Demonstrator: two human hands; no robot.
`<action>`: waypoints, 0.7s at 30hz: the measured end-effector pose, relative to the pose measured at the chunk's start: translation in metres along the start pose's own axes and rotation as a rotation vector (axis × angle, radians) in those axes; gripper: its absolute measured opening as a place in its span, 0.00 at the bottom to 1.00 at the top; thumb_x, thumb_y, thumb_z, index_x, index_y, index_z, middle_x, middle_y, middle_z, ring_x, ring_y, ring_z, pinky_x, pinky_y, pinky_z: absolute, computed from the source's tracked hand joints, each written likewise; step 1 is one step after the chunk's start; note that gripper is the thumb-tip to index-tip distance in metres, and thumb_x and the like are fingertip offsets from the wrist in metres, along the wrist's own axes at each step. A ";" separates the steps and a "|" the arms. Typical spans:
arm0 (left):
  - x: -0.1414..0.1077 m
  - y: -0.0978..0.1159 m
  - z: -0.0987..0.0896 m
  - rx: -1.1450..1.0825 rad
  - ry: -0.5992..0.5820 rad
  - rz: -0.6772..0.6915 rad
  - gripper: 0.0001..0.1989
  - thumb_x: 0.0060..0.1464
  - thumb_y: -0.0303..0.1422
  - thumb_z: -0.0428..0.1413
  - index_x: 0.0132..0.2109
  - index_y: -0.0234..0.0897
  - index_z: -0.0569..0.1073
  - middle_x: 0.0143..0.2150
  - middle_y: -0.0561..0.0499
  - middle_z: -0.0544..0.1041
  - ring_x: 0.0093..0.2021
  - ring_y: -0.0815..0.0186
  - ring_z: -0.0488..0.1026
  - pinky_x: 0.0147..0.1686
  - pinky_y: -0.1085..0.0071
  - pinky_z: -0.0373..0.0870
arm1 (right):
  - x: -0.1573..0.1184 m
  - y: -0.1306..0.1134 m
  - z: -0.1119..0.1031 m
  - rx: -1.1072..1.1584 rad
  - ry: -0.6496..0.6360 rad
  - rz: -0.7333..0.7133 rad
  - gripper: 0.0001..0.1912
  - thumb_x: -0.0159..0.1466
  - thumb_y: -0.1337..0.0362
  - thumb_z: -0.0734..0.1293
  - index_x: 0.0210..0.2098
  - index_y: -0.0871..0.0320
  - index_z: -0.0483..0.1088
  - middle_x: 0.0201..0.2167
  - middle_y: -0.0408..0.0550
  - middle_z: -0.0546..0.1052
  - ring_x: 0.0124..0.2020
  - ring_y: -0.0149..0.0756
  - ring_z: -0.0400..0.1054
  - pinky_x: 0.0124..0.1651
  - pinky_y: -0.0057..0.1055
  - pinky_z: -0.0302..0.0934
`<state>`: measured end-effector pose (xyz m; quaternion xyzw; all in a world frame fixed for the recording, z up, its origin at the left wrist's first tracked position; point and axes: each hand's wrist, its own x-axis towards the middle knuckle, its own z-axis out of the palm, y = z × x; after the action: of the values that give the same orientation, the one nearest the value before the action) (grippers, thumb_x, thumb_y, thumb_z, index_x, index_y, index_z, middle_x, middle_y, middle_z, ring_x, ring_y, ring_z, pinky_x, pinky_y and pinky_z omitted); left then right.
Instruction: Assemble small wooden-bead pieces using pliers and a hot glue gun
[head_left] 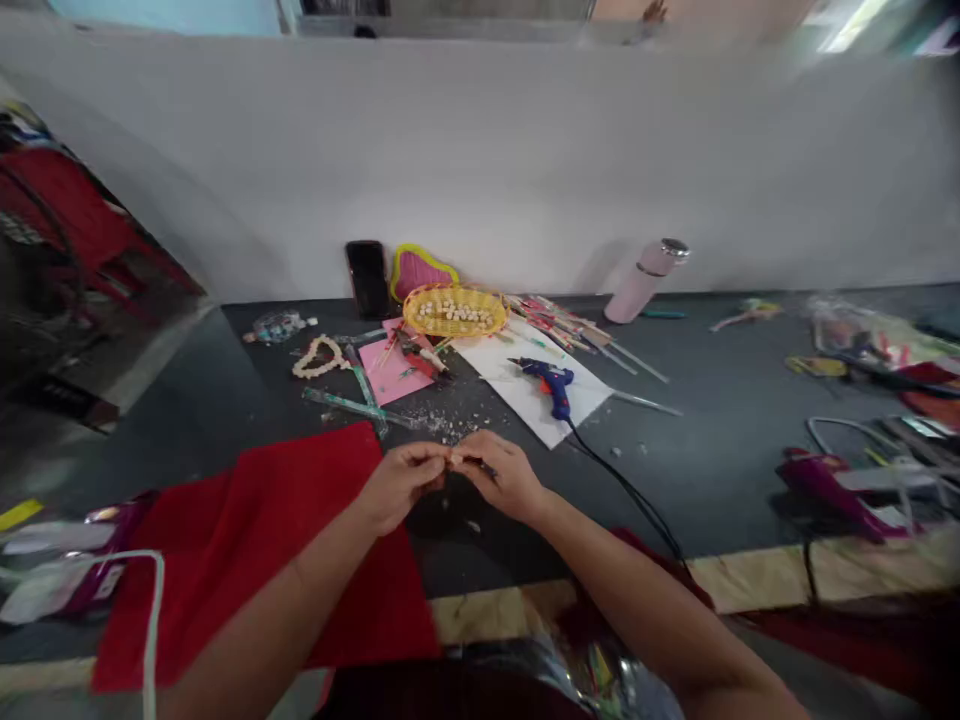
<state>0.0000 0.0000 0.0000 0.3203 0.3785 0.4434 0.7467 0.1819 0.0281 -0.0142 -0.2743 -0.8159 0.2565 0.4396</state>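
Note:
My left hand (pixel 409 482) and my right hand (pixel 501 474) meet over the dark table, fingertips pinched together on a small pale piece (pixel 454 457) mostly covered by the fingers. Small crumbs lie just beyond them. Past my right hand, a blue glue gun (pixel 553 383) rests on a white sheet (pixel 495 368). A yellow basket (pixel 491 312) of small pale pieces stands near the wall. Left of it are a pink sheet (pixel 382 375) with tools on it and a pale heart-shaped ring (pixel 321 357).
A red cloth (pixel 277 540) covers the table's front left. Against the wall are a phone (pixel 368 280) and a pink bottle (pixel 641 283). Sticks (pixel 570 325) lie right of the basket. The glue gun's black cord (pixel 630 487) runs to the front edge. Clutter (pixel 862 490) sits far right.

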 end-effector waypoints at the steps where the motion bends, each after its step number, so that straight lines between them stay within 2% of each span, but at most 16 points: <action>1: 0.001 0.005 -0.001 -0.037 0.018 0.018 0.13 0.45 0.31 0.63 0.41 0.34 0.75 0.32 0.50 0.74 0.26 0.76 0.67 0.29 0.78 0.65 | 0.001 -0.002 -0.002 -0.019 0.043 0.016 0.08 0.61 0.70 0.64 0.39 0.56 0.66 0.34 0.48 0.73 0.38 0.34 0.67 0.41 0.32 0.63; 5: 0.003 0.019 -0.007 -0.130 0.049 0.070 0.16 0.47 0.31 0.61 0.45 0.37 0.73 0.34 0.50 0.74 0.27 0.75 0.67 0.30 0.77 0.66 | 0.003 -0.005 -0.009 -0.063 0.167 0.092 0.06 0.60 0.68 0.63 0.38 0.56 0.66 0.31 0.46 0.71 0.30 0.32 0.66 0.35 0.31 0.63; 9: 0.006 0.016 -0.017 -0.129 0.001 0.084 0.13 0.50 0.30 0.58 0.44 0.35 0.72 0.35 0.49 0.73 0.28 0.74 0.67 0.31 0.76 0.67 | 0.021 0.009 -0.020 -0.106 0.191 0.186 0.05 0.60 0.64 0.64 0.37 0.55 0.67 0.32 0.46 0.72 0.30 0.33 0.66 0.33 0.30 0.63; 13: 0.009 0.010 -0.023 -0.117 -0.019 0.084 0.11 0.51 0.30 0.57 0.43 0.34 0.73 0.36 0.48 0.73 0.28 0.74 0.67 0.32 0.75 0.67 | 0.078 0.039 -0.034 -0.225 0.203 0.250 0.10 0.58 0.61 0.64 0.38 0.56 0.69 0.32 0.47 0.73 0.30 0.34 0.67 0.34 0.31 0.63; 17: 0.009 0.009 -0.025 -0.136 -0.003 0.068 0.12 0.50 0.31 0.58 0.43 0.34 0.73 0.36 0.47 0.73 0.29 0.74 0.67 0.32 0.75 0.68 | 0.148 0.072 -0.037 -0.274 0.242 0.351 0.18 0.58 0.65 0.60 0.48 0.60 0.66 0.39 0.50 0.74 0.31 0.33 0.68 0.37 0.32 0.64; 19: 0.009 0.011 -0.024 -0.154 -0.002 0.059 0.12 0.49 0.32 0.60 0.42 0.33 0.73 0.36 0.47 0.73 0.29 0.74 0.67 0.31 0.76 0.67 | 0.168 0.085 -0.035 -0.282 0.237 0.347 0.22 0.56 0.68 0.60 0.51 0.60 0.64 0.43 0.52 0.73 0.34 0.35 0.68 0.41 0.33 0.63; 21: 0.007 0.014 -0.021 -0.172 -0.003 0.058 0.12 0.48 0.31 0.60 0.41 0.33 0.73 0.35 0.47 0.73 0.29 0.74 0.67 0.31 0.76 0.67 | 0.175 0.095 -0.034 -0.297 0.241 0.338 0.23 0.56 0.69 0.59 0.52 0.60 0.64 0.47 0.53 0.71 0.41 0.37 0.67 0.46 0.35 0.62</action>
<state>-0.0218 0.0151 -0.0017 0.2665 0.3286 0.4950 0.7589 0.1509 0.2202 0.0401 -0.4968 -0.7291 0.1693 0.4393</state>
